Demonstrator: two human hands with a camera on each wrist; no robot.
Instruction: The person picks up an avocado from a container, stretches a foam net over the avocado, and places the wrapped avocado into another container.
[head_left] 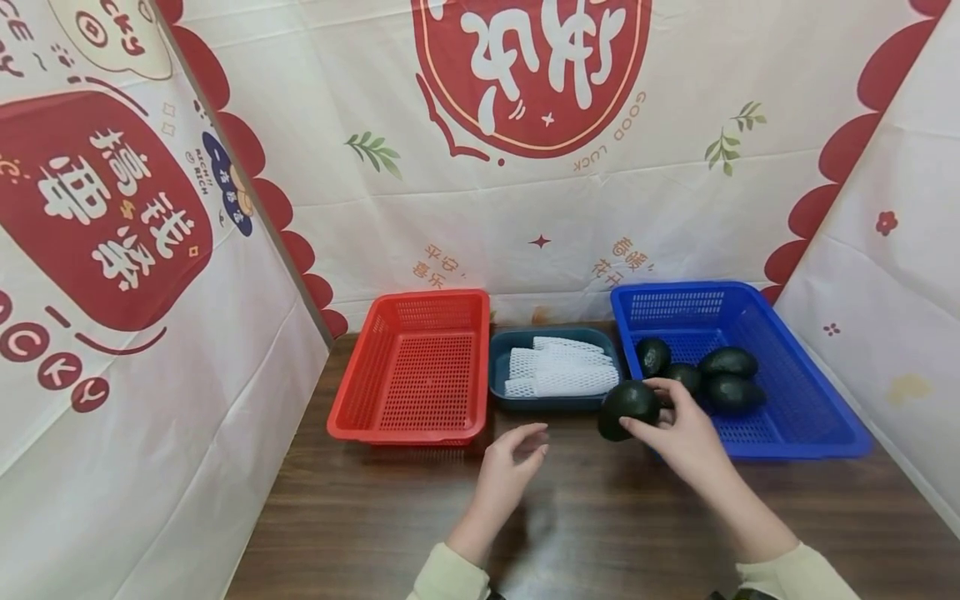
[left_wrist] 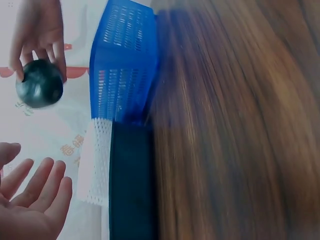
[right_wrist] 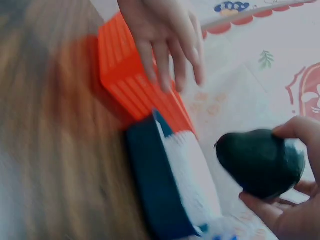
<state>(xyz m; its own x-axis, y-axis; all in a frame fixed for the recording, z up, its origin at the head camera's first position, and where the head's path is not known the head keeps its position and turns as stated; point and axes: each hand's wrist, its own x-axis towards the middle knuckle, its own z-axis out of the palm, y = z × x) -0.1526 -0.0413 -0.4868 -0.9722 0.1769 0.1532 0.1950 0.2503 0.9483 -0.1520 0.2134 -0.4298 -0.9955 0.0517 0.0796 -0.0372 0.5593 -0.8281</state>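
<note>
In the head view my right hand point(head_left: 682, 433) grips a dark green avocado point(head_left: 628, 408) between thumb and fingers, held near the front left corner of the blue basket point(head_left: 806, 417). Several more avocados point(head_left: 729, 362) lie inside that basket. My left hand point(head_left: 510, 471) is held over the table with loosely bent fingers, holding nothing; the left wrist view shows its fingers point(left_wrist: 42, 190) spread. Between the hands and the back cloth stands a dark teal tray point(head_left: 501, 400) with white foam net sleeves point(head_left: 562, 371) in it. The right wrist view shows the avocado point(right_wrist: 260, 162) pinched from its wide end.
A red basket point(head_left: 431, 379) with nothing in it stands left of the teal tray. The brown wooden table point(head_left: 420, 517) extends in front. Printed white cloth point(head_left: 525, 208) hangs at the back and on both sides.
</note>
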